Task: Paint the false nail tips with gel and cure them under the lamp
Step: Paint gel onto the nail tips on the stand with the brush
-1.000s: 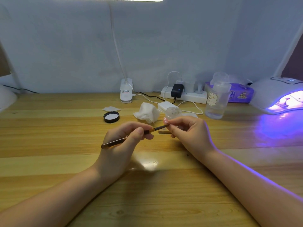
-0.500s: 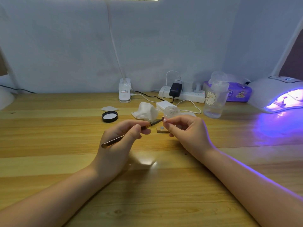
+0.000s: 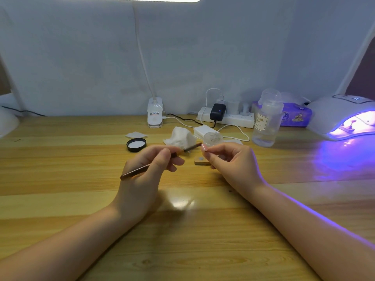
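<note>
My left hand (image 3: 149, 169) grips a thin bronze gel brush (image 3: 138, 170) whose dark tip points right, toward the nail tip. My right hand (image 3: 233, 165) pinches a small pink false nail tip (image 3: 204, 148) between thumb and fingers; a short gap separates it from the brush tip. Below the two hands a small wooden stand block (image 3: 200, 160) lies on the table. A small clear gel jar (image 3: 212, 138) stands just behind my right fingers, and its black lid (image 3: 136, 144) lies to the left. The white curing lamp (image 3: 343, 116) glows violet at the far right.
Wooden table (image 3: 182, 230). A crumpled tissue (image 3: 180, 137) and a stack of white pads (image 3: 205, 130) sit behind the hands. A clear pump bottle (image 3: 266, 122), a power strip (image 3: 227, 117) with cables, a purple wipes pack (image 3: 295, 116) and a desk lamp clip (image 3: 155, 115) line the back.
The brush tip has drawn back a little to the left from the nail tip, which it touched a second ago. Both hands sit slightly higher in the view.
</note>
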